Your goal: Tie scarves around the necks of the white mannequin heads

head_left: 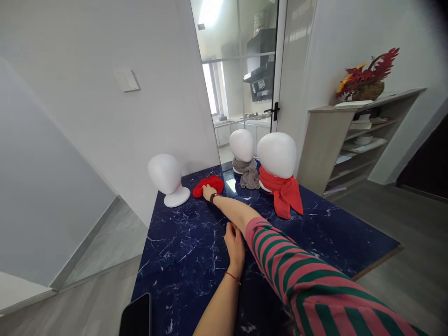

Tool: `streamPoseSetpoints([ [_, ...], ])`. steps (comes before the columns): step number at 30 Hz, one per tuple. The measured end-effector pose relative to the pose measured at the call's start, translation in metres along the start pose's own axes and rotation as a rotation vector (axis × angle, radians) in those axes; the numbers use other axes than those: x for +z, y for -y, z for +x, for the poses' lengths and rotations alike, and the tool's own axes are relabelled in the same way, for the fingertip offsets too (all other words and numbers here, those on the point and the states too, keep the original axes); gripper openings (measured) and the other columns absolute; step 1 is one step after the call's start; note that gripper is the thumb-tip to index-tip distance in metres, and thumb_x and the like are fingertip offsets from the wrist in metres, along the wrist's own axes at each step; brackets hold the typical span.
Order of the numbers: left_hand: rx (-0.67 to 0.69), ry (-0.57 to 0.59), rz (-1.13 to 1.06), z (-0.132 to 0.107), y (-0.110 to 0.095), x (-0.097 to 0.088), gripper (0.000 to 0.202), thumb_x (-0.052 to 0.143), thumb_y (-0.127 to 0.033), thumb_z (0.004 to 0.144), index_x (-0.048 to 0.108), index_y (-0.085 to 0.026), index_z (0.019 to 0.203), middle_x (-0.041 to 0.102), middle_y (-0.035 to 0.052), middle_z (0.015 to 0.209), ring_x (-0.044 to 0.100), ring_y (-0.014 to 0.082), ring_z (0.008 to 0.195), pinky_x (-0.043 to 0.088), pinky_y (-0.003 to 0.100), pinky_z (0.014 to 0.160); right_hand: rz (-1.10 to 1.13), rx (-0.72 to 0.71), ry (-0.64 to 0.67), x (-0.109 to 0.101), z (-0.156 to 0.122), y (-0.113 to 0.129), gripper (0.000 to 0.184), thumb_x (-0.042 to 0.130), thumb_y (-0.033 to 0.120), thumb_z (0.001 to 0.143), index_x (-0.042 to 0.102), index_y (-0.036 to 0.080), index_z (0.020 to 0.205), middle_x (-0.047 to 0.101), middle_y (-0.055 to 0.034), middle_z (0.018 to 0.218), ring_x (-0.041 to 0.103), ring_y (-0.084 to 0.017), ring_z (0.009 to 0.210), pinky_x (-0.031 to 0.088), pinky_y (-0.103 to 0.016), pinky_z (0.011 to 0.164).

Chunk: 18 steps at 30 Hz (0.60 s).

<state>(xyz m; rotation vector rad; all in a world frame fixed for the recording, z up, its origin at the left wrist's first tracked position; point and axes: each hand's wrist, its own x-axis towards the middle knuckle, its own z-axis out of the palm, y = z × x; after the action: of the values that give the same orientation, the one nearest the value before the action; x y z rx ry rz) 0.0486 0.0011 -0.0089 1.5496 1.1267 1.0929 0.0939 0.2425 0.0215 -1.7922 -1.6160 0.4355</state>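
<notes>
My right hand (209,192) reaches across the table, its fingers closed on the near edge of a soft red cloth (215,184) that lies bunched and flattish. Below the right forearm, my left hand (234,245) is held over the table with its fingers loosely bent and a little apart, holding nothing. A bare white mannequin head (164,174) on a round base stands just left of the red cloth. To the right, one white mannequin head (242,145) wears a grey scarf (249,176), and a larger-looking white head (277,154) wears a coral-red scarf (285,196) knotted in front.
Everything stands on a dark blue marbled table (185,242). A phone (136,317) lies at its near left edge. Behind are a wall and a glass door (241,70) with a black handle. At right, a shelf unit (325,144) carries a basket of flowers (367,86).
</notes>
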Motion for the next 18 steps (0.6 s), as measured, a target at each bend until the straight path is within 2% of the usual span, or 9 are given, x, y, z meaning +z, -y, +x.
streamPoseSetpoints([
  [2,-0.002,-0.108,0.050,0.000,-0.001,0.000,0.014,0.038,-0.027,0.083,0.039,-0.023,0.069,0.045,-0.0019,0.065,0.045,0.0133,0.063,0.038,0.026,0.062,0.061,-0.013,-0.021,-0.014,-0.014,-0.006,0.021,0.045,0.024,0.091,0.057,0.012,0.104,0.061,-0.0099,0.105,0.057,-0.019,0.095,0.043,-0.037,0.088],
  [4,-0.001,-0.137,0.052,-0.001,0.001,0.001,0.015,0.038,-0.025,0.082,0.035,-0.023,0.068,0.040,-0.0034,0.063,0.042,0.0121,0.060,0.037,0.025,0.059,0.129,-0.032,-0.064,-0.031,-0.040,-0.022,0.023,0.038,0.019,0.091,0.056,0.012,0.103,0.063,-0.0102,0.101,0.058,-0.018,0.093,0.043,-0.032,0.086],
  [7,0.008,-0.184,0.058,0.002,0.005,0.001,0.016,0.034,-0.026,0.084,0.032,-0.023,0.068,0.038,-0.0038,0.062,0.041,0.0110,0.056,0.037,0.023,0.054,0.220,-0.051,-0.125,-0.061,-0.096,-0.058,0.027,0.032,0.023,0.091,0.055,0.014,0.102,0.064,-0.0075,0.098,0.058,-0.016,0.088,0.044,-0.028,0.080],
  [9,0.024,-0.215,0.080,0.013,0.008,-0.006,0.016,0.033,-0.026,0.084,0.033,-0.023,0.068,0.039,-0.0038,0.062,0.042,0.0107,0.056,0.038,0.023,0.053,0.257,-0.054,-0.147,-0.083,-0.137,-0.084,0.031,0.032,0.031,0.090,0.057,0.014,0.093,0.065,-0.0066,0.092,0.058,-0.017,0.083,0.045,-0.028,0.075],
  [12,0.057,-0.283,0.143,0.050,0.013,-0.034,0.011,0.040,-0.025,0.081,0.041,-0.022,0.070,0.046,-0.0027,0.066,0.049,0.0119,0.062,0.043,0.024,0.061,0.305,-0.065,-0.098,-0.114,-0.192,-0.111,0.037,0.037,0.044,0.088,0.058,0.015,0.078,0.064,-0.0040,0.078,0.056,-0.017,0.071,0.044,-0.026,0.066],
  [14,0.053,-0.398,0.207,0.084,0.019,-0.062,0.005,0.047,-0.024,0.077,0.046,-0.021,0.081,0.051,-0.0010,0.074,0.053,0.0143,0.071,0.045,0.029,0.071,0.330,-0.101,0.044,-0.129,-0.221,-0.118,0.035,0.043,0.048,0.086,0.059,0.017,0.080,0.065,-0.0024,0.079,0.057,-0.017,0.073,0.044,-0.025,0.065],
  [16,0.029,-0.554,0.281,0.120,0.026,-0.093,0.026,0.054,-0.025,0.073,0.047,-0.018,0.098,0.053,0.0055,0.094,0.054,0.0204,0.091,0.043,0.038,0.086,0.288,-0.131,0.146,-0.138,-0.241,-0.118,0.032,0.051,0.049,0.082,0.060,0.019,0.090,0.066,-0.0018,0.085,0.060,-0.018,0.076,0.045,-0.026,0.068],
  [18,0.002,-0.678,0.353,0.155,0.033,-0.122,0.050,0.061,-0.028,0.069,0.042,-0.013,0.114,0.049,0.0151,0.115,0.044,0.0298,0.116,0.033,0.048,0.099,0.189,-0.147,0.175,-0.141,-0.253,-0.116,0.030,0.058,0.047,0.078,0.059,0.022,0.095,0.066,-0.0019,0.088,0.061,-0.019,0.078,0.045,-0.027,0.070],
])
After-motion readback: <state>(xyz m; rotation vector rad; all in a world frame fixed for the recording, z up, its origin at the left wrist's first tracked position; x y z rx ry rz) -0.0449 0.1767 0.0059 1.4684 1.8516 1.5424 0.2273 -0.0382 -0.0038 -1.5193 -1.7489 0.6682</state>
